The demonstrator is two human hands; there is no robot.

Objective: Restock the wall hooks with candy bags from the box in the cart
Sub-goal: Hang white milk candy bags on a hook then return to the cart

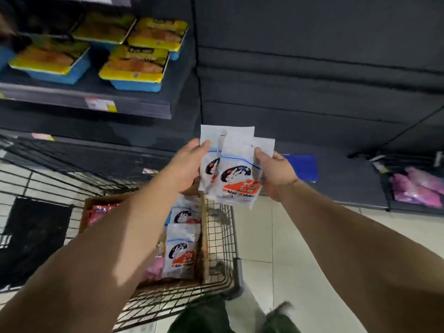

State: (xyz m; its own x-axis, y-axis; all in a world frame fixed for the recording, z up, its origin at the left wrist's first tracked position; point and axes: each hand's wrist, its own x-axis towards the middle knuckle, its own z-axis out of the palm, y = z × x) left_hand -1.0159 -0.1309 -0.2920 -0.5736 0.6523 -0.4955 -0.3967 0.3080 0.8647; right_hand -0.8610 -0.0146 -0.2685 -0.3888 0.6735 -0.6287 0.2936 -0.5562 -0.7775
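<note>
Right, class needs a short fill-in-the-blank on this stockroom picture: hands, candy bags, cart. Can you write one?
1. Both hands, left hand and right hand, hold a fan of White Rabbit candy bags above the ____.
2. More of these bags stand in a cardboard box inside the wire ____.
3. The trays on the upper left shelf have ____ lids and blue bases.
4. The floor under the cart is laid with pale ____.

Missing words: cart; cart; yellow; tiles

Glossy plastic candy bags (236, 169), cardboard box (204, 239), wire-metal cart (223, 239).
</note>
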